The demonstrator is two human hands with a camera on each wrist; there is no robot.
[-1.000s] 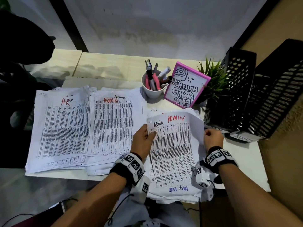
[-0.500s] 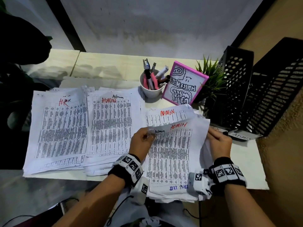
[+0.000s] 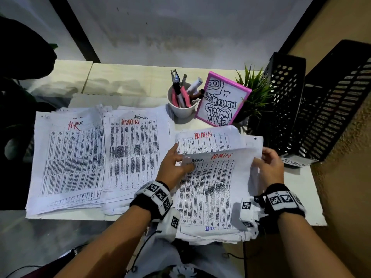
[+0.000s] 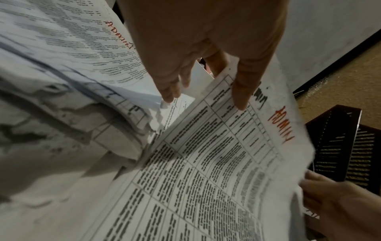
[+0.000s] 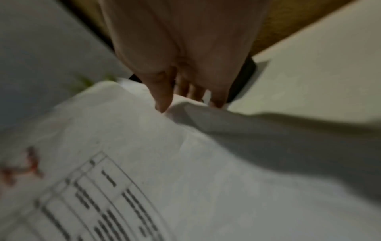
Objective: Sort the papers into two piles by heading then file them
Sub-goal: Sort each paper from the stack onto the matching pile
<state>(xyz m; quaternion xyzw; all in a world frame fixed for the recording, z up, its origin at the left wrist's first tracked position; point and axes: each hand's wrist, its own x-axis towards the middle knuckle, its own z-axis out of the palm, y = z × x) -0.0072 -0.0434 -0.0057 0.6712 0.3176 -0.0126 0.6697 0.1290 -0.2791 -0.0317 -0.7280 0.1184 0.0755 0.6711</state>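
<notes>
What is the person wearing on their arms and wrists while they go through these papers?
Both forearms are bare, with no sleeves. Each wrist carries a black band faced with white tiles printed with black square code markers. A small white box with the same kind of marker hangs under the left wrist and another sits beside the right wrist. A thin black cable trails from the left box. The hands are bare, without gloves or visible rings.

A pale wall [image 3: 180, 33] is standing beyond the hands, a white table [image 3: 307, 189] is lying under them, tan carpet [image 3: 345, 187] is spreading rightward.
</notes>
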